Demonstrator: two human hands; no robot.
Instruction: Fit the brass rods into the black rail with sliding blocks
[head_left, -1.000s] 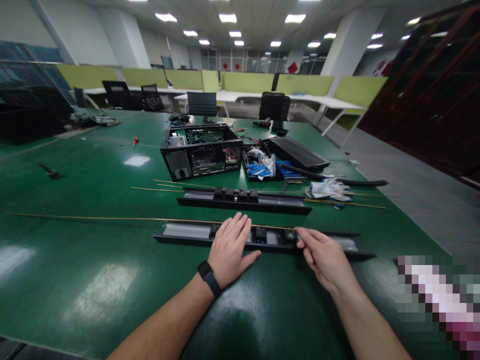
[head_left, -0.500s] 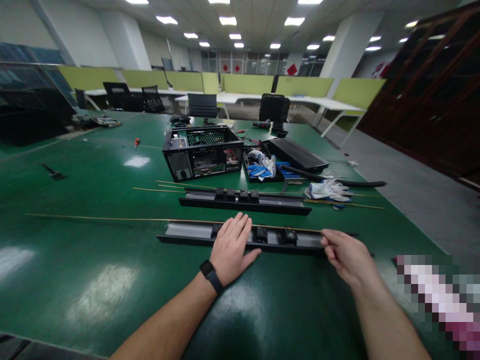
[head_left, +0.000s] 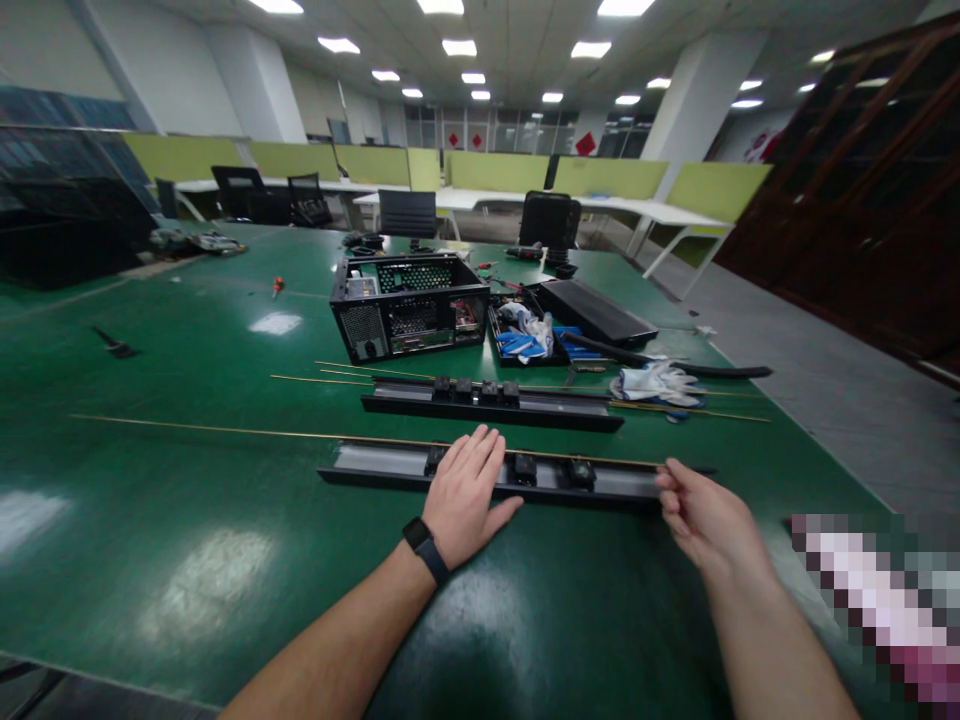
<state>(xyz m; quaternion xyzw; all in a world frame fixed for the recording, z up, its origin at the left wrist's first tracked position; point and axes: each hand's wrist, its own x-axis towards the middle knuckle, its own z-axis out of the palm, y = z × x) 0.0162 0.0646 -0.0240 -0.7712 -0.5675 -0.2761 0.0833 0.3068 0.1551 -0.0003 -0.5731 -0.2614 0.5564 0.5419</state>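
Note:
My left hand (head_left: 466,487) lies flat with fingers out across a long black channel (head_left: 375,481), over part of its grey inner face. Several small black blocks (head_left: 525,467) sit inside this channel, and at least one is partly covered by my fingers. A thin brass-coloured rod (head_left: 225,431) runs along the channel's far edge and sticks out well past its left end. Near the channel's right end my right hand (head_left: 709,515) is closed in a pinch on the rod. Behind it lies a second black channel (head_left: 555,413) with similar blocks.
Farther back on the green table (head_left: 187,520) stands an open black computer case (head_left: 409,300). Right of it are a tray (head_left: 559,357) with gloves, a black panel (head_left: 596,310), a black tube (head_left: 720,371) and white gloves (head_left: 652,382). A dark brush-like tool (head_left: 112,344) lies at left.
My right hand has moved a little to the right, and the brass rod has slid right with it along the channel. My left hand stays in place on the channel.

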